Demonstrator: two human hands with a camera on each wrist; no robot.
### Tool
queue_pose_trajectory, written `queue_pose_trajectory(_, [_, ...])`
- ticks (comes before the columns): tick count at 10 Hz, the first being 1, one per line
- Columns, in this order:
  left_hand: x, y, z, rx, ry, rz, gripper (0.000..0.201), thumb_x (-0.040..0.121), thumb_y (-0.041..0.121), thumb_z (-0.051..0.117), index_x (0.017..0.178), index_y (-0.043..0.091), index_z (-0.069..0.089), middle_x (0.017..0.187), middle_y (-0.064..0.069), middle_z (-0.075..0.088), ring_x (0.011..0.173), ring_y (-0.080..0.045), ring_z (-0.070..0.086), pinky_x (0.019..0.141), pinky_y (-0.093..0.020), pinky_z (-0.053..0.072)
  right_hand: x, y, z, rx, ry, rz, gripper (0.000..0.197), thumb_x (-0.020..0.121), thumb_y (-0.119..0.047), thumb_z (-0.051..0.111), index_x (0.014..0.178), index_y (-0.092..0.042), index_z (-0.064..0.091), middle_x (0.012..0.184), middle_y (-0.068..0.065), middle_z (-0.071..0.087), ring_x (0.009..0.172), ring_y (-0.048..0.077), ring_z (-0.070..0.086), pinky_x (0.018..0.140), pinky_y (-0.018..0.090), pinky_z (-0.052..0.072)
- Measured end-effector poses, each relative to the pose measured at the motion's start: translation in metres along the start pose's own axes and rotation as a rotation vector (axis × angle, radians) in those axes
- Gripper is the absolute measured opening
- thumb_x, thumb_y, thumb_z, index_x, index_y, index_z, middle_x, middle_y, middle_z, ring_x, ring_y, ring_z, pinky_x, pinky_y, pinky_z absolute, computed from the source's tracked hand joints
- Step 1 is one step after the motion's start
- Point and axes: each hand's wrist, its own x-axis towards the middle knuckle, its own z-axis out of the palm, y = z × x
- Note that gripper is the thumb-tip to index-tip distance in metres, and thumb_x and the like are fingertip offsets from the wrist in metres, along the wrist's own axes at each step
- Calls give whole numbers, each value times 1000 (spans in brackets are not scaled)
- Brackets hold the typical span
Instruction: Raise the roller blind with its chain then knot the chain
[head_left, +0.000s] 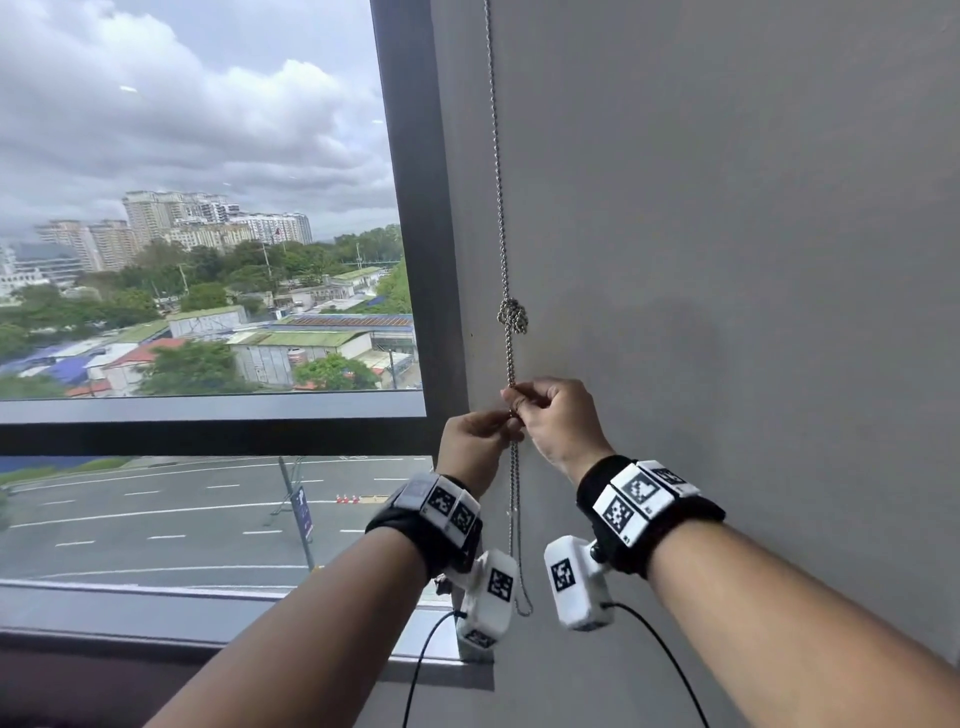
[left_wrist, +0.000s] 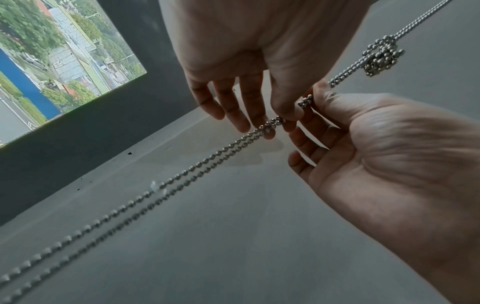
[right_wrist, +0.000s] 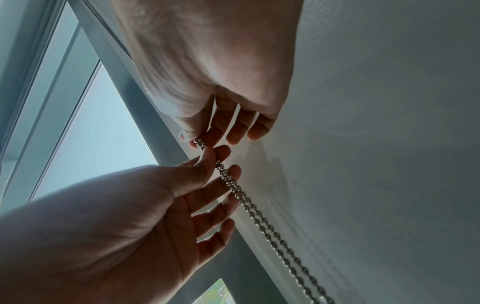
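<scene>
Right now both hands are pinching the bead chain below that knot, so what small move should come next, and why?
Probably a short downward tug with both hands to snug the knot. It is already tied in the chain but its loops look loose. The left hand and right hand each pinch the doubled strands just under it, so their grip is placed for that pull.
</scene>
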Motion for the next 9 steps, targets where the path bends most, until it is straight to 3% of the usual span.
queue_pose_trajectory(1, [1,-3,-1,19,0,-7,24,81,-8,60,102,1,66,47,14,63,48,5,53,59,-10,46,2,2,0,-17,-8,-1,10,85,-19,73,84,-9,75,66,7,71,58,14,63,70,28,57])
queue_pose_trajectory(3, [-3,3,-2,51,-21,-29,23,80,-5,63,101,5,66,42,16,60,42,6,48,51,-7,38,-1,4,0,-51,-29,22,9,84,-16,73,86,-9,76,74,8,74,65,17,67,77,38,60])
queue_pose_trajectory(4, [-7,7,-4,95,-50,-59,17,80,-3,64,96,-2,70,41,16,60,41,7,49,49,-7,37,-4,2,-3,-84,-42,51,8,81,-13,76,87,-9,76,78,6,75,69,17,68,80,39,60])
queue_pose_trajectory(5, [-17,13,-7,188,-134,-65,17,80,0,65,96,-4,70,52,16,63,46,12,49,55,-8,40,-15,-7,-7,-159,-69,81,13,79,-18,79,88,-9,76,84,8,76,73,17,68,83,33,58])
queue_pose_trajectory(6, [-25,15,-10,259,-201,-70,25,77,11,70,97,-3,69,73,-4,66,69,0,54,71,-22,45,-27,-15,-14,-282,-126,99,30,77,-26,80,101,-8,74,95,7,75,84,14,66,87,23,51])
queue_pose_trajectory(7, [-38,36,-17,271,-198,-82,54,63,35,71,104,0,65,89,-15,67,84,-14,57,83,-32,47,-41,-33,-22,-344,-166,107,45,78,-30,79,115,-8,70,107,7,74,100,18,68,94,25,48])
queue_pose_trajectory(8, [-41,58,-28,382,-182,-109,63,77,28,70,131,3,48,128,-16,59,113,-23,57,101,-35,43,-51,-53,-33,-457,-168,77,47,82,-37,73,119,-8,67,111,7,72,104,20,66,94,26,48])
queue_pose_trajectory(9, [-47,87,-42,485,-179,-78,73,83,29,65,142,6,31,145,-12,43,133,-23,42,110,-32,32,-59,-75,-45,-521,-153,104,49,85,-42,67,121,-10,64,118,6,69,109,21,64,97,27,47])
